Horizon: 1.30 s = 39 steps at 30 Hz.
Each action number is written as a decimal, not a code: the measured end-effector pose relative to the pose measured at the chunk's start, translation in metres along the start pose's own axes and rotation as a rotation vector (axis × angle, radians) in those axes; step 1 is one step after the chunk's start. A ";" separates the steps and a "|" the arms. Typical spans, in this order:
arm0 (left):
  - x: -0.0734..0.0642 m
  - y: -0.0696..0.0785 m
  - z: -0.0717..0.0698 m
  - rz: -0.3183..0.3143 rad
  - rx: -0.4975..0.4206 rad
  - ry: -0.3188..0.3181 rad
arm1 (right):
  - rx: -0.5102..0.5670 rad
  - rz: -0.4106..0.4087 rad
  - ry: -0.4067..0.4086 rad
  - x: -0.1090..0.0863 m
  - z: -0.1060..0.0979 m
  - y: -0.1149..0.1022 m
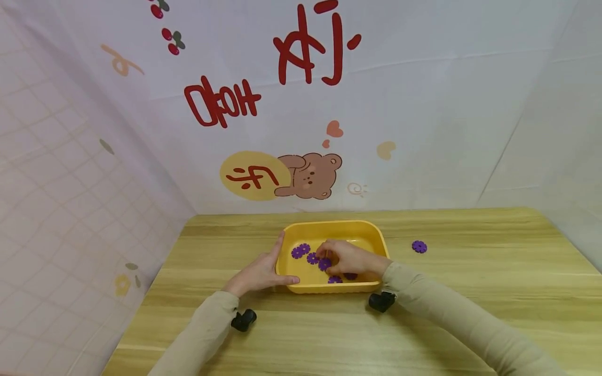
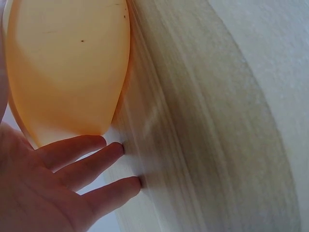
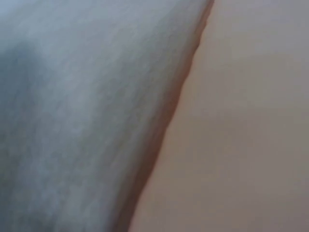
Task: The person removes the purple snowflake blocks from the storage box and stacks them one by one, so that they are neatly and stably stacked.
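Observation:
A yellow plastic tray point(image 1: 301, 288) sits on the table with several purple notched discs in it. In the head view my left hand point(image 1: 257, 272) spans its left near corner, thumb over the near rim, index finger along the left side. The left wrist view shows that hand's other fingers point(image 2: 91, 162) extended beside the tray's wall point(image 2: 72, 72). My right hand point(image 1: 345, 256) is inside the tray with bent fingers, pinching a purple notched disc point(image 1: 324, 265) at thumb and fingertips. Another purple disc point(image 1: 312, 258) lies just left of it. Sleeve and skin fill the right wrist view.
One purple disc point(image 1: 419, 247) lies on the wooden table point(image 1: 301, 334) to the right of the tray. Two overlapping discs point(image 1: 298, 253) lie at the tray's left, and one disc point(image 1: 335, 280) near its front wall. A printed white cloth point(image 1: 423, 104) hangs behind the table.

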State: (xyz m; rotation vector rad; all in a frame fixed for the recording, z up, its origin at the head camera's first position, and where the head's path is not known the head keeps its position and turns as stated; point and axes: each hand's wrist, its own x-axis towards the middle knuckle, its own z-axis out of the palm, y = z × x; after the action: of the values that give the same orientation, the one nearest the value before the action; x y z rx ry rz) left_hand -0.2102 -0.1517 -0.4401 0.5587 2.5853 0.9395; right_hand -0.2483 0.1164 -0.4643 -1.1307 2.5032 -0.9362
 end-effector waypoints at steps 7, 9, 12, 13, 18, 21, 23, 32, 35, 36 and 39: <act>0.001 0.001 0.000 -0.010 0.009 -0.006 | 0.070 0.011 0.025 -0.004 -0.008 -0.003; 0.000 0.002 -0.001 -0.010 0.001 -0.002 | 0.077 0.003 0.033 -0.006 -0.010 -0.004; -0.001 0.002 -0.001 -0.016 -0.002 0.000 | 0.077 -0.019 0.042 -0.008 -0.014 -0.003; -0.001 0.002 -0.001 -0.017 0.001 0.000 | 0.078 -0.021 0.041 -0.009 -0.015 -0.003; -0.002 0.001 -0.002 -0.025 0.016 0.002 | 0.079 -0.023 0.060 -0.014 -0.021 -0.002; -0.002 0.001 -0.002 -0.022 0.010 0.009 | 0.078 -0.034 0.082 -0.017 -0.027 -0.001; -0.001 0.001 -0.002 -0.018 0.006 0.008 | 0.074 -0.045 0.097 -0.020 -0.031 0.000; 0.001 0.001 -0.003 0.003 0.004 -0.004 | 0.084 -0.101 0.166 -0.036 -0.050 0.008; 0.000 0.001 -0.003 0.010 0.005 -0.009 | 0.091 -0.092 0.177 -0.044 -0.055 0.011; 0.000 0.000 -0.002 0.011 0.004 -0.012 | 0.091 -0.082 0.179 -0.046 -0.056 0.012; 0.000 0.000 -0.002 0.009 0.002 -0.014 | 0.099 -0.065 0.189 -0.054 -0.062 0.015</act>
State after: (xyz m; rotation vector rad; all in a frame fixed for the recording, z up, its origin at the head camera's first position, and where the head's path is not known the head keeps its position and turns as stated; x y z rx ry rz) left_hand -0.2114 -0.1527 -0.4389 0.5763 2.5736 0.9327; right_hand -0.2486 0.1923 -0.4285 -1.1481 2.5449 -1.2236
